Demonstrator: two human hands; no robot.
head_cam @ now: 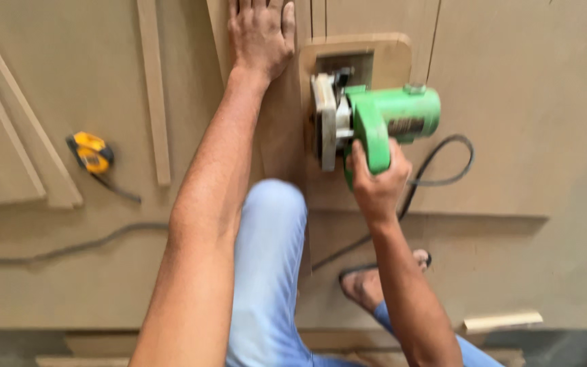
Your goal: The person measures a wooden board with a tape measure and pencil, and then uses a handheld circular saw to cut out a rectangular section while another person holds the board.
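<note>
Green handheld circular saw (375, 122), gripped at its handle by the right hand (375, 180), fingers wrapped; left hand (259, 34) laid flat beside it, fingers together, on tan fibreboard sheet (524, 136).

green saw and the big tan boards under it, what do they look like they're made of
Green saw: body looks like moulded plastic, smooth with a slight sheen; the pale guard beside it may be metal. Right hand grips its handle.

Tan boards: probably fibreboard, matte and even in colour, no grain visible. Left hand presses flat on one.
</note>
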